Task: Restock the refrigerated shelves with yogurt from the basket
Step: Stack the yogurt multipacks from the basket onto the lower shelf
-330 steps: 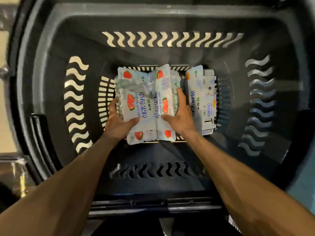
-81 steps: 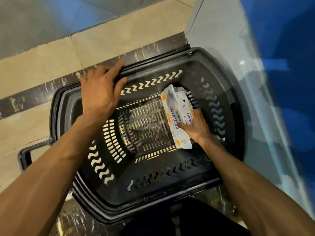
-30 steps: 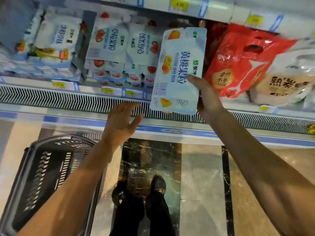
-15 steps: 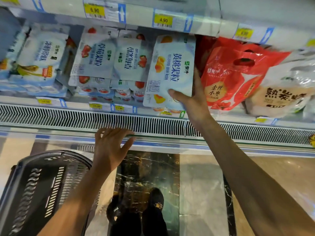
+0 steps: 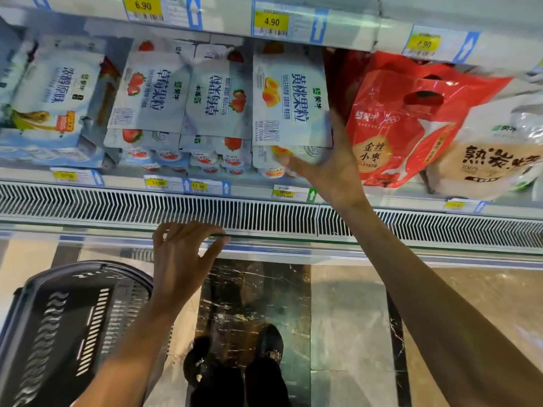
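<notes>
A peach yogurt multipack (image 5: 289, 98) lies on the refrigerated shelf (image 5: 293, 193), to the right of two strawberry packs (image 5: 152, 92) and left of a red bag. My right hand (image 5: 329, 168) is blurred just below and right of the peach pack, fingers spread, touching its lower right corner at most. My left hand (image 5: 182, 259) hovers open over the cooler's front ledge, holding nothing. The black basket (image 5: 58, 327) stands on the floor at the lower left; no yogurt shows in the part I can see.
A red bag (image 5: 411, 118) and a beige bag (image 5: 496, 154) fill the shelf's right side. Plain yogurt packs (image 5: 53, 104) sit far left. A vent grille (image 5: 264, 212) runs along the cooler front. My shoes (image 5: 235, 362) stand on marble floor.
The peach pack has gone back onto the shelf and lies settled beside the strawberry packs. My right hand has loosened from it and drawn down and right. My left hand stays over the ledge.
</notes>
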